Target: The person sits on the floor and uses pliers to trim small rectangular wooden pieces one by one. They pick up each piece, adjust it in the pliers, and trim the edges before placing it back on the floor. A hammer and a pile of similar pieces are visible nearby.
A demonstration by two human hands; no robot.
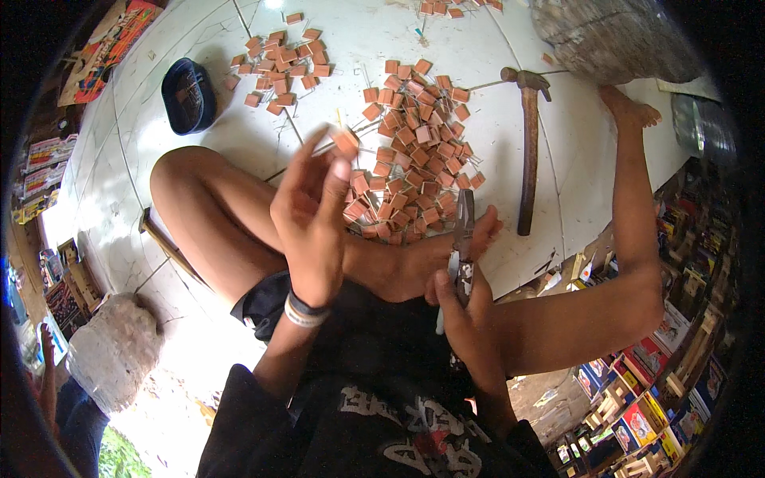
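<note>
Raised in front of me, my left hand [313,219] pinches a small reddish-brown square block [345,142] between thumb and fingertips. A pale thin piece sticks up from that block. My right hand [464,315] is closed around the handles of a pair of pliers [464,227], jaws pointing away from me. Beyond my hands, a big heap of similar blocks [418,147], many with thin metal pins, lies on the white tiled floor [510,111]. A smaller heap of blocks [283,64] lies farther left.
A hammer [530,151] lies right of the heap. To the left sits a dark blue tray [166,99] with small bits inside. Grey boulder-like lumps stand at far right [617,36] and near left [115,350]. Boxes [641,358] line the right; another person's hand [48,344] shows lower left.
</note>
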